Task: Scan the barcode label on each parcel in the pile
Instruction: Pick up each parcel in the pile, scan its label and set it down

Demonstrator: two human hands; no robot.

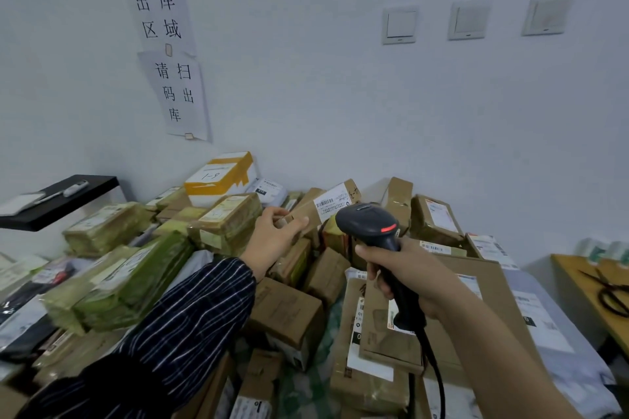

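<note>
A pile of cardboard and tape-wrapped parcels (286,309) fills the floor against the wall. My left hand (272,235) grips the near end of a long brown parcel (326,206), tilted up at the back of the pile. Its white barcode label (332,204) faces me. My right hand (405,272) holds a black handheld scanner (371,221) by its handle. The scanner's head sits just right of the label, a red light glowing on its top. Its cable (435,371) hangs down past my forearm.
A white and orange box marked 1-9 (221,173) tops the pile at the back. Green-wrapped bundles (129,279) lie left. A black shelf (58,201) juts from the left wall. A yellow table with scissors (609,289) stands at the right. Grey mailers (544,323) lie beside it.
</note>
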